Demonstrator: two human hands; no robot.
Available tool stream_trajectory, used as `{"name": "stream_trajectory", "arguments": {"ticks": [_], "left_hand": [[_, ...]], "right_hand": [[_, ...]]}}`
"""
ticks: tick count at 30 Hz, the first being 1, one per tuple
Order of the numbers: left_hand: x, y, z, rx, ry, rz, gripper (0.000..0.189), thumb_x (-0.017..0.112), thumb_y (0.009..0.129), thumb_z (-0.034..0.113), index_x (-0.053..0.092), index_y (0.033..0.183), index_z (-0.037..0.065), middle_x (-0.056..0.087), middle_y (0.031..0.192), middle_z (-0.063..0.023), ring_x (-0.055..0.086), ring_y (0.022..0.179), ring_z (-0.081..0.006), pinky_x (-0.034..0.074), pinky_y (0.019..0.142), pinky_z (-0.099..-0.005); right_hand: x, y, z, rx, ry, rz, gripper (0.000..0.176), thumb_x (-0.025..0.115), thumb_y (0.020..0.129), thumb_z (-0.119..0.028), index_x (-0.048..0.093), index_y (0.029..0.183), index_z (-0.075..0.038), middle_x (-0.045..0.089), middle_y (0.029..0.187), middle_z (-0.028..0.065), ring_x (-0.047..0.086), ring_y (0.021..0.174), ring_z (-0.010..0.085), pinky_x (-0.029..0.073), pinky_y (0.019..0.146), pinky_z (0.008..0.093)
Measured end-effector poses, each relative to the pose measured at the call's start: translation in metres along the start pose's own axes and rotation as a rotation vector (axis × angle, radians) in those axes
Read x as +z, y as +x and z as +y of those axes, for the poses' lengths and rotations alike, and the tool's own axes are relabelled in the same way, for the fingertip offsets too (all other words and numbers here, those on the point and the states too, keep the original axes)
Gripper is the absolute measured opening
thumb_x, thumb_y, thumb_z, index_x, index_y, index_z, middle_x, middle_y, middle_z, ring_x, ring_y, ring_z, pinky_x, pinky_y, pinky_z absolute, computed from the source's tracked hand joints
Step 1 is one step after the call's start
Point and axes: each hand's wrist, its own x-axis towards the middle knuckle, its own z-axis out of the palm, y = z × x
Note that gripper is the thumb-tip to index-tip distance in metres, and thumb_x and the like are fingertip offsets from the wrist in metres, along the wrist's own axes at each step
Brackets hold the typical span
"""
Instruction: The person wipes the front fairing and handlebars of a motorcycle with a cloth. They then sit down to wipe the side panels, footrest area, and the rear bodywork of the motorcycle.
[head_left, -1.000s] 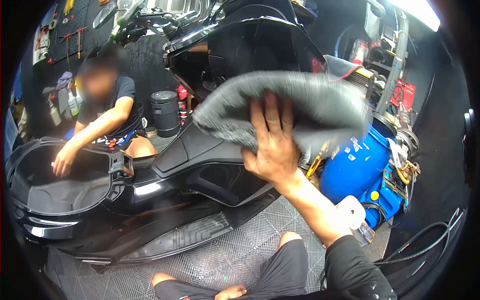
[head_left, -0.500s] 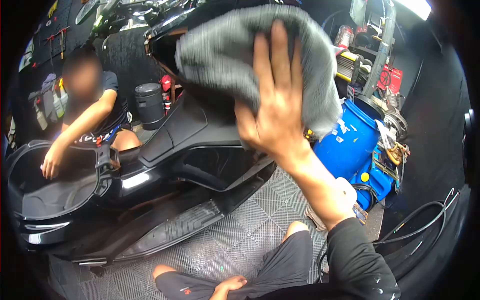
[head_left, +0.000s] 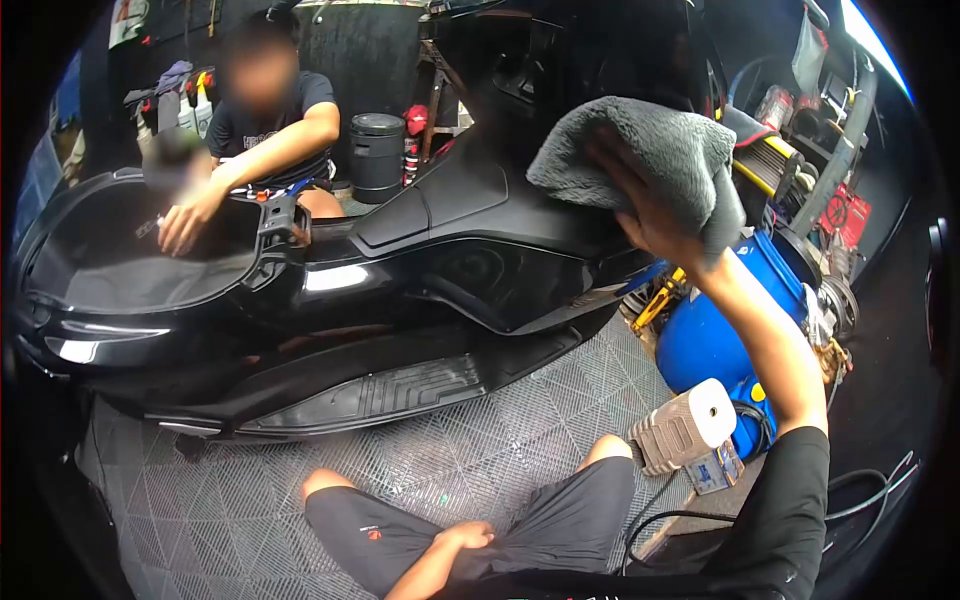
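Observation:
My right hand [head_left: 650, 215] is raised and grips a grey microfibre cloth [head_left: 650, 155], pressing it against the black scooter's [head_left: 470, 260] front body panel. The cloth drapes over my fingers and hides most of them. My left hand [head_left: 465, 537] rests on my thigh at the bottom of the view, fingers loosely curled, holding nothing. My knees in black shorts sit on the grey tiled floor [head_left: 480, 450] beside the scooter's footboard [head_left: 390, 390].
Another person sits beyond the scooter, a hand [head_left: 185, 215] in the open under-seat compartment [head_left: 130, 260]. A blue drum [head_left: 700, 345] stands right of me with a paper roll [head_left: 690, 420] beside it. A black bin [head_left: 377, 155] and shelves with tools line the back.
My right hand with the cloth has moved down and to the right along the scooter's front panel. The view has tilted down, so more floor and both my legs show.

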Motion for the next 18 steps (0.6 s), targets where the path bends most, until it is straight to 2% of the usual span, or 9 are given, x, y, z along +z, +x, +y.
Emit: {"name": "stream_trajectory", "arguments": {"ticks": [1, 3, 5, 8, 9, 11, 14, 16, 18], "left_hand": [[-0.003, -0.009, 0.009, -0.024, -0.004, -0.022, 0.060, 0.053, 0.101, 0.048, 0.056, 0.144, 0.007, 0.056, 0.149, -0.0206, 0.051, 0.139, -0.0378, 0.040, 0.115, -0.0469], [0.002, -0.002, 0.007, -0.028, 0.015, -0.012, 0.054, 0.054, 0.101, 0.045, 0.058, 0.142, 0.009, 0.058, 0.147, -0.0181, 0.052, 0.138, -0.0359, 0.042, 0.113, -0.0470], [0.008, 0.008, 0.000, -0.013, 0.040, -0.008, 0.055, 0.055, 0.101, 0.045, 0.056, 0.145, 0.011, 0.056, 0.149, -0.0162, 0.051, 0.140, -0.0346, 0.041, 0.114, -0.0466], [0.017, 0.005, -0.009, -0.070, 0.045, 0.052, 0.056, 0.054, 0.101, 0.045, 0.056, 0.145, 0.010, 0.056, 0.150, -0.0156, 0.051, 0.140, -0.0340, 0.040, 0.115, -0.0457], [0.027, 0.018, -0.030, -0.029, 0.025, 0.051, 0.054, 0.054, 0.102, 0.045, 0.057, 0.143, 0.009, 0.057, 0.149, -0.0157, 0.051, 0.140, -0.0349, 0.040, 0.116, -0.0446], [0.022, 0.009, -0.034, 0.013, 0.017, 0.032, 0.054, 0.054, 0.102, 0.044, 0.057, 0.143, 0.008, 0.057, 0.149, -0.0165, 0.051, 0.140, -0.0361, 0.041, 0.116, -0.0443], [0.016, -0.009, -0.031, -0.049, -0.018, -0.019, 0.055, 0.054, 0.103, 0.043, 0.056, 0.144, 0.006, 0.056, 0.149, -0.0181, 0.051, 0.140, -0.0371, 0.041, 0.116, -0.0438], [0.017, -0.010, -0.036, -0.062, -0.055, -0.004, 0.056, 0.055, 0.103, 0.042, 0.056, 0.144, 0.005, 0.056, 0.149, -0.0190, 0.051, 0.140, -0.0368, 0.041, 0.116, -0.0435], [0.030, -0.005, -0.063, -0.022, -0.096, 0.042, 0.056, 0.055, 0.103, 0.042, 0.056, 0.144, 0.003, 0.057, 0.148, -0.0197, 0.051, 0.140, -0.0359, 0.041, 0.116, -0.0431]], "right_hand": [[-0.007, 0.013, -0.013, -0.035, -0.123, 0.035, 0.092, 0.074, 0.078, -0.013, 0.036, 0.162, -0.021, 0.036, 0.166, 0.0093, 0.039, 0.149, 0.0341, 0.033, 0.122, 0.0493], [0.005, 0.029, -0.027, -0.039, -0.243, 0.144, 0.072, 0.065, 0.086, -0.018, 0.044, 0.155, -0.017, 0.051, 0.151, 0.0109, 0.051, 0.137, 0.0338, 0.038, 0.118, 0.0477], [0.034, 0.039, -0.017, -0.045, -0.173, 0.183, 0.055, 0.057, 0.092, -0.024, 0.055, 0.147, -0.013, 0.065, 0.135, 0.0132, 0.061, 0.125, 0.0335, 0.042, 0.116, 0.0471], [0.059, 0.037, 0.004, -0.111, 0.069, 0.109, 0.051, 0.057, 0.095, -0.033, 0.058, 0.142, -0.012, 0.068, 0.128, 0.0160, 0.061, 0.124, 0.0364, 0.039, 0.118, 0.0513], [0.075, 0.015, 0.022, -0.194, 0.088, 0.238, 0.060, 0.062, 0.093, -0.037, 0.054, 0.145, -0.007, 0.048, 0.153, 0.0185, 0.041, 0.146, 0.0376, 0.029, 0.123, 0.0531], [0.081, -0.027, 0.053, -0.181, 0.014, 0.314, 0.066, 0.061, 0.092, -0.034, 0.047, 0.153, -0.014, 0.041, 0.161, 0.0143, 0.035, 0.150, 0.0365, 0.024, 0.126, 0.0548], [0.080, -0.104, 0.083, -0.144, 0.120, 0.146, 0.080, 0.062, 0.083, -0.030, 0.040, 0.160, -0.022, 0.034, 0.166, 0.0119, 0.033, 0.153, 0.0339, 0.022, 0.126, 0.0551], [0.089, -0.134, 0.097, -0.033, 0.047, 0.058, 0.090, 0.064, 0.075, -0.031, 0.038, 0.161, -0.024, 0.033, 0.167, 0.0108, 0.035, 0.152, 0.0332, 0.023, 0.126, 0.0544], [0.085, -0.122, 0.081, 0.051, -0.037, 0.027, 0.094, 0.063, 0.073, -0.040, 0.035, 0.162, -0.027, 0.031, 0.169, 0.0049, 0.046, 0.145, 0.0297, 0.041, 0.117, 0.0450]]}}
